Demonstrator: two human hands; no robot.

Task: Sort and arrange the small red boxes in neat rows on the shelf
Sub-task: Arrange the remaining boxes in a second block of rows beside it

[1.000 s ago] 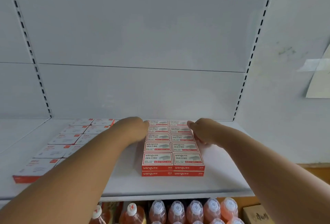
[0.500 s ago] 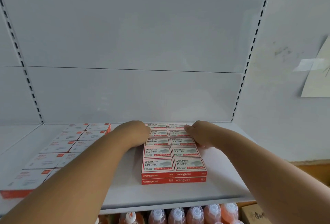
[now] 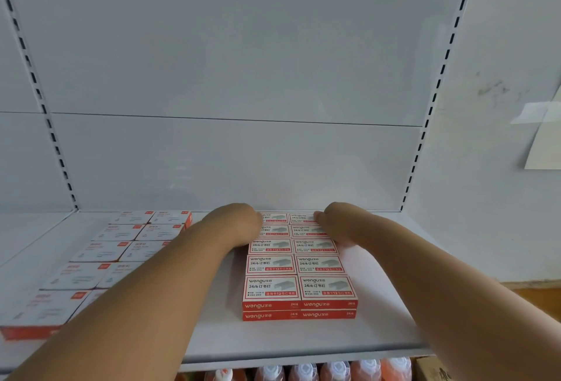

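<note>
Small red-and-white boxes (image 3: pixel 299 289) form a block two wide, several rows deep and two layers high on the white shelf (image 3: pixel 303 339). My left hand (image 3: pixel 235 225) lies against the block's left side at the back rows, knuckles up, its fingers hidden. Opposite it, my right hand (image 3: pixel 337 224) is on the right side, with the thumb tip on top of the back right box and the fingers curled over the edge. Both forearms reach in from the front.
A second group of pale boxes with red edges (image 3: pixel 100 262) lies in rows on the shelf's left part. Orange bottles with white caps (image 3: pixel 335 370) stand on the level below. The white back panel (image 3: pixel 236 162) closes the shelf directly behind the block.
Both hands stay at the back rows of the block, with the boxes in the same places. Only the view has shifted a little.
</note>
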